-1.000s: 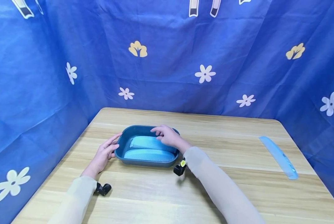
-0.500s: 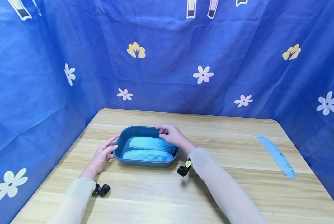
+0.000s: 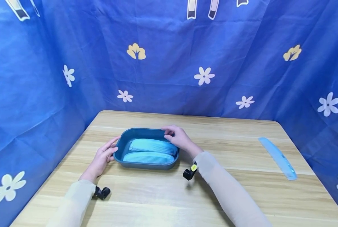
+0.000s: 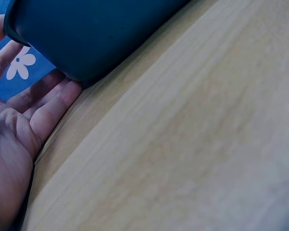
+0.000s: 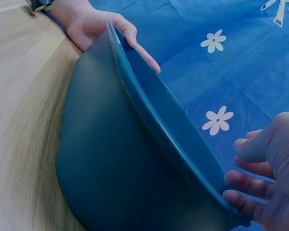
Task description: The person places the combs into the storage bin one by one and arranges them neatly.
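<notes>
A dark teal basin (image 3: 146,165) stands on the wooden table in the head view. Two light blue combs lie in it: a far comb (image 3: 151,145) and a near comb (image 3: 148,157), both roughly lengthwise. My left hand (image 3: 101,157) rests against the basin's left end. In the left wrist view its fairly straight fingers (image 4: 50,108) touch the outer wall low down. My right hand (image 3: 181,138) is at the far right corner, its loosely bent fingers (image 5: 248,185) by the rim in the right wrist view. I see nothing held in it.
Another light blue comb (image 3: 277,158) lies at a slant on the right side of the wooden table (image 3: 228,135). A blue patterned curtain (image 3: 169,63) encloses the table at the back and both sides. Black cameras are strapped to both wrists.
My right hand has moved right, from above the far comb to the basin's far right corner. My left hand stays at the basin's left end. The head view has shifted slightly.
</notes>
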A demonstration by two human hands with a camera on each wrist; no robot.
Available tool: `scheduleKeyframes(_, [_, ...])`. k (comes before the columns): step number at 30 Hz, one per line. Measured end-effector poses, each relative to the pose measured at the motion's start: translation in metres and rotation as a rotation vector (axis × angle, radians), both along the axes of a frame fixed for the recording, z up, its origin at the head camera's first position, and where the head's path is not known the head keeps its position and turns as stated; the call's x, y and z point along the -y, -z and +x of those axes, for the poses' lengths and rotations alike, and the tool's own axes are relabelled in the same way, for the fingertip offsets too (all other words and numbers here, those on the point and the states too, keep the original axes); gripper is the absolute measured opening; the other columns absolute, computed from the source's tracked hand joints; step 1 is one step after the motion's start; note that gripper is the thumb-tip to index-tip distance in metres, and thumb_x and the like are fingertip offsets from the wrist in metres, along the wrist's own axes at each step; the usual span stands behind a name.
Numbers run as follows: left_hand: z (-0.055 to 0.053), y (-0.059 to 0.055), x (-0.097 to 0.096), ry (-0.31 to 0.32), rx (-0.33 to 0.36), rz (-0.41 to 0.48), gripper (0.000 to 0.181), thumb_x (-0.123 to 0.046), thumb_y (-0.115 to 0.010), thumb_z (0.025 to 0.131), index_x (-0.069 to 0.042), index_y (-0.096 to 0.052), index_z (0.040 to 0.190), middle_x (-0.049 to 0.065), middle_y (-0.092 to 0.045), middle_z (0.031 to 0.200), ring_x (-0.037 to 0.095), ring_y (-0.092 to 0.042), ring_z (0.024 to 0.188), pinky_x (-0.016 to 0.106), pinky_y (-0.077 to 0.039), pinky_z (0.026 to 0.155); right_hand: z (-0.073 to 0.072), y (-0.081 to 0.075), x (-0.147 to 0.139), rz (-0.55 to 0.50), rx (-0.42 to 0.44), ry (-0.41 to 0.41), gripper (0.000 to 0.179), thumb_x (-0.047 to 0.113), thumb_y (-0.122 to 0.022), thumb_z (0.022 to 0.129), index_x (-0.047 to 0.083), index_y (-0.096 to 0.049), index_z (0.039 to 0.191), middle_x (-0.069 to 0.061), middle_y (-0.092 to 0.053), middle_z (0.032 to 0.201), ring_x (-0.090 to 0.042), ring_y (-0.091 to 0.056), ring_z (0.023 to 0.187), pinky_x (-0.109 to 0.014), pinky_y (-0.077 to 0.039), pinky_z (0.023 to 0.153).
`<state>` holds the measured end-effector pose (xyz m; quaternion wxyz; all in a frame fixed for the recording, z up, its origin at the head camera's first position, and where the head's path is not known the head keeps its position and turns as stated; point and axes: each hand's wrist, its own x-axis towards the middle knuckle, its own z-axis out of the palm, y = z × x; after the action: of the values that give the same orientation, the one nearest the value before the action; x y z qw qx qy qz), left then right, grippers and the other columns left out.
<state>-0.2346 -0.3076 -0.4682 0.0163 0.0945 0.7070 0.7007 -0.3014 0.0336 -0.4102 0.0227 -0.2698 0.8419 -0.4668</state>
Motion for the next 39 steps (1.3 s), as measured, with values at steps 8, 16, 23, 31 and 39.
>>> scheduleKeyframes(8, [0.001,0.001,0.0,-0.003,-0.003,0.011,0.05,-0.013,-0.048,0.096,-0.008,-0.034,0.144,0.013,-0.05,0.118,0.015,-0.063,0.089,0.029,-0.054,0.068,0.0,0.002,-0.01,-0.058,-0.053,0.059,0.033,0.006,-0.06,0.089,0.009,-0.061,0.122,-0.002,-0.061,0.095,-0.015,-0.056,0.087,-0.028,-0.049,0.076])
scheduleKeyframes(16, [0.001,0.001,-0.002,-0.014,0.001,0.009,0.05,-0.015,-0.049,0.096,-0.009,-0.035,0.144,0.013,-0.047,0.118,0.013,-0.062,0.086,0.027,-0.054,0.067,0.006,0.002,-0.021,-0.188,-0.061,0.096,0.031,0.003,-0.061,0.088,0.004,-0.062,0.119,-0.005,-0.062,0.091,-0.017,-0.058,0.081,-0.028,-0.05,0.072])
scheduleKeyframes(23, [0.0,0.002,-0.002,-0.02,0.01,0.011,0.05,-0.015,-0.049,0.096,-0.009,-0.035,0.144,0.014,-0.046,0.117,0.012,-0.062,0.084,0.026,-0.054,0.065,0.009,0.004,-0.033,-0.234,-0.027,0.113,0.03,0.004,-0.06,0.089,0.004,-0.062,0.119,-0.006,-0.061,0.091,-0.018,-0.057,0.078,-0.029,-0.05,0.068])
scheduleKeyframes(31, [0.001,0.0,-0.003,-0.021,0.0,0.002,0.05,-0.015,-0.049,0.096,-0.009,-0.035,0.143,0.016,-0.045,0.118,0.013,-0.063,0.084,0.027,-0.054,0.065,0.011,0.006,-0.045,-0.226,-0.029,0.133,0.031,0.003,-0.06,0.088,0.003,-0.061,0.119,-0.009,-0.062,0.091,-0.02,-0.057,0.077,-0.028,-0.05,0.067])
scheduleKeyframes(39, [0.002,0.001,-0.002,-0.025,0.001,-0.004,0.05,-0.015,-0.049,0.096,-0.009,-0.035,0.144,0.016,-0.047,0.118,0.014,-0.063,0.085,0.027,-0.054,0.066,0.027,-0.011,-0.056,-0.217,-0.02,0.137,0.031,-0.003,-0.057,0.088,-0.006,-0.058,0.119,-0.02,-0.06,0.092,-0.03,-0.058,0.078,-0.027,-0.049,0.066])
